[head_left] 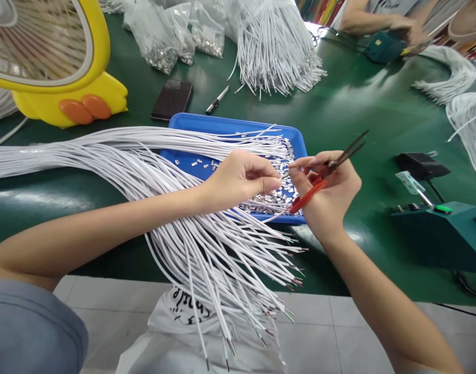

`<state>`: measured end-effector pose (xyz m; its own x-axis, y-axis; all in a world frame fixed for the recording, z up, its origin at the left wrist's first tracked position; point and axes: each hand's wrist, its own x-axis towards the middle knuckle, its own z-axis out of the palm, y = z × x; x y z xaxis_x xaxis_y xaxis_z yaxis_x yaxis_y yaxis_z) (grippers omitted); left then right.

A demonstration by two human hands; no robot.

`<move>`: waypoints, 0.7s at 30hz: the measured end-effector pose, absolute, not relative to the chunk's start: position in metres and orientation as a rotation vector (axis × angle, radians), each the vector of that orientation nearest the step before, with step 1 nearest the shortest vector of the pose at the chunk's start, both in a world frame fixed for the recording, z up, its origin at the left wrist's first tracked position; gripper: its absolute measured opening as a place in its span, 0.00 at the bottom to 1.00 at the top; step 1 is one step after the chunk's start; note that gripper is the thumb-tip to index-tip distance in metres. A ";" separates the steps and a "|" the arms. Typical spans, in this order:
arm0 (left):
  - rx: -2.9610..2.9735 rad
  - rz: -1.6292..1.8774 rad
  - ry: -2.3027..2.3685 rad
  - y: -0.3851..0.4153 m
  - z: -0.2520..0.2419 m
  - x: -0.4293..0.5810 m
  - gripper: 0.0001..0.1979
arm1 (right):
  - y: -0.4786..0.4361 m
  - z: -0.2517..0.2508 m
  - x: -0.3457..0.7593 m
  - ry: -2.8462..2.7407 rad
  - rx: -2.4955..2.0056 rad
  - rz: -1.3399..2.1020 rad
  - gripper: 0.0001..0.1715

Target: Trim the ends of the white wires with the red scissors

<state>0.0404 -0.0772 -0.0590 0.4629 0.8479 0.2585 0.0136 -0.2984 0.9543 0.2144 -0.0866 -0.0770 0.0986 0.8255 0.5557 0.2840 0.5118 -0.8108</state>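
Note:
My left hand (248, 179) is closed in a pinch over the blue tray (222, 121), on what looks like the end of a white cable; a thin tip sticks out toward the right. My right hand (331, 195) is closed around red-handled scissors (308, 195), whose dark blades point up and away. Its thumb and forefinger meet close to that thin tip; whether they grip it I cannot tell. Small silver metal terminals (279, 197) lie heaped in the tray. Beneath my left forearm fans a bundle of white cables (207, 236), stripped ends showing coloured wires.
A yellow fan (100, 41) stands at left. Behind the tray lie a phone (172, 99), a pen (217, 100), bags of metal parts (160, 44) and more white cables (273, 52). A green machine (440, 234) sits at right. Another person's hands (409, 28) are at far right.

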 end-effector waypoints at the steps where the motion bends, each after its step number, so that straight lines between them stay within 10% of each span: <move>1: 1.657 0.984 0.738 -0.078 -0.059 0.041 0.06 | -0.082 -0.079 0.216 -1.445 -1.036 0.518 0.13; 21: 1.809 0.454 0.272 -0.129 -0.034 0.043 0.05 | -0.045 -0.101 0.239 -1.164 -1.140 0.440 0.10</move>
<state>0.0429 -0.1289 -0.0343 0.8967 0.4107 0.1652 -0.0476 -0.2815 0.9584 0.2391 -0.0449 -0.1007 0.3932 0.7791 0.4882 0.2610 0.4145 -0.8718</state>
